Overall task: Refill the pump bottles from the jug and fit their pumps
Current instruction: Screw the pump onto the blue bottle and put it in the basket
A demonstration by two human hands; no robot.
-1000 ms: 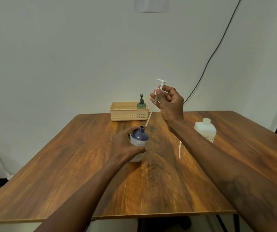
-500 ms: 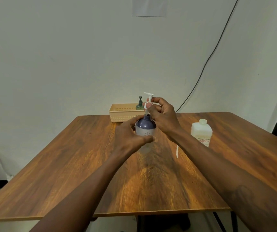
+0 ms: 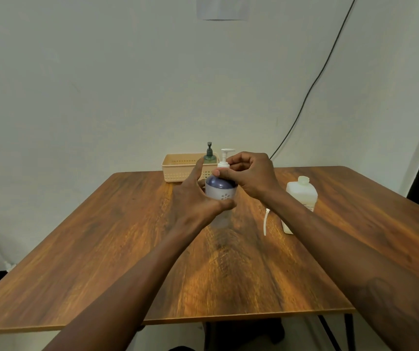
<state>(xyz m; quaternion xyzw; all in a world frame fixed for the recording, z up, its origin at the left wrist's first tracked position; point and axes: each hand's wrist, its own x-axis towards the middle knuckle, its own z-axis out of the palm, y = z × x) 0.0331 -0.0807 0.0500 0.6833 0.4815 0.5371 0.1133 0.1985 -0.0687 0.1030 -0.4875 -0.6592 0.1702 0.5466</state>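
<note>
A purple-topped white pump bottle (image 3: 220, 192) stands upright near the middle of the table, and my left hand (image 3: 197, 201) wraps around its body. A white pump (image 3: 225, 159) sits in the bottle's neck, its tube hidden inside. My right hand (image 3: 249, 173) pinches the pump's collar from the right. A white jug (image 3: 301, 196) with no cap stands to the right, behind my right forearm. A loose white tube (image 3: 266, 221) lies on the table next to the jug.
A beige basket (image 3: 178, 168) sits at the table's far edge against the wall, with a green pump bottle (image 3: 209, 155) in it. A black cable runs down the wall behind. The wooden table (image 3: 102, 236) ends close in front of me.
My right hand brought the pump down from above the table and pushed its tube into the bottle's neck. My left hand kept holding the bottle, which now stands a little farther from me.
</note>
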